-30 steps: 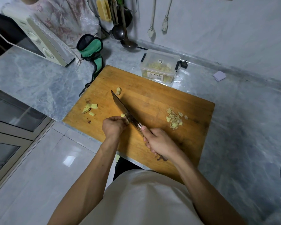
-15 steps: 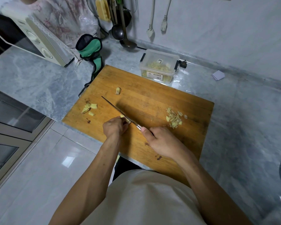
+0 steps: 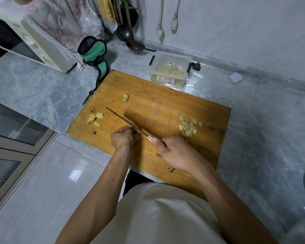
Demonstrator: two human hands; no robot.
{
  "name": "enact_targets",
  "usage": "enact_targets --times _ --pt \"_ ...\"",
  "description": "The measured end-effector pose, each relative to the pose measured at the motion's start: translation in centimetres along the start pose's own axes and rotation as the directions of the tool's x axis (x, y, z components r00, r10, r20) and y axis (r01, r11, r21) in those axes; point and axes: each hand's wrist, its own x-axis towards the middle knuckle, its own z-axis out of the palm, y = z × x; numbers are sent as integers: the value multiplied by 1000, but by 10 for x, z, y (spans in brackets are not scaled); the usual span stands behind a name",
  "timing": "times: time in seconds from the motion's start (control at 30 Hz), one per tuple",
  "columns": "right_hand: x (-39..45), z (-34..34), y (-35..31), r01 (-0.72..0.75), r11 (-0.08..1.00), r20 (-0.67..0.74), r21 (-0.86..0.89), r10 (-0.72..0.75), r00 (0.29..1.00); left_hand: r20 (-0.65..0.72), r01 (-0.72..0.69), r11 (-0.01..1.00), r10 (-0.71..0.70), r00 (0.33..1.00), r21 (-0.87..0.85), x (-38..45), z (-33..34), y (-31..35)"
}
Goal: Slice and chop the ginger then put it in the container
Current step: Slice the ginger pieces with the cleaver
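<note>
- My right hand (image 3: 176,154) is nearest me, fingers wrapped around the handle of the thin dark steel knife (image 3: 125,121), thumb laid forward toward the metal collar.
- My left hand (image 3: 124,139) sits just beside it, fingers curled down onto a small piece of pale yellow ginger (image 3: 134,126). Most of that piece is hidden under my knuckles, so I can't tell how much is left.
- The blade is seen edge-on, down at the board and touching the piece right at my fingertips.
- Judgement: I am mid-slice. To do it well, keep the fingertips tucked back with the knuckles guiding the flat of the blade, make thin even cuts, and stop when the stub gets too small to hold safely.
- All of this is on the rectangular wooden cutting board (image 3: 165,106), which overhangs the near edge of the grey marble table (image 3: 253,111).
- Right of the knife: a loose heap of thin ginger slices (image 3: 187,126), not yet moved.
- Left of the blade: a few thicker ginger chunks (image 3: 94,118). Farther up the board, one lone ginger nub (image 3: 126,98).
- Just beyond the board's far edge: the clear plastic container with black side clips (image 3: 170,71), lid off, chopped ginger already inside.
- Judgement: the task is partway done. Scrape the heaps toward that far edge to keep the transfer short.
</note>
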Motion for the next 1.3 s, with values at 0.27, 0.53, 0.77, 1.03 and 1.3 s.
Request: enact_targets --times 0.27,0.53,0.77,1.03,1.3 --pt "0 7 -2 -14 1000 -21 24 15 1000 11 -23 1000 23 1000 -8 -3 0 -1" --pt "0 8 -3 0 999 -33 32 1 999 21 -38 999 38 999 -12 -1 1 -2" --pt "6 9 -3 9 1000 -21 19 -8 1000 16 -55 998 54 998 17 -2 0 -3" --pt "12 11 -3 -10 999 -24 49 11 1000 15 -63 998 63 998 22 -2 2 -2" --pt "9 9 -7 -21 999 -26 36 22 999 2 -54 998 54 999 22 -1 1 -2"
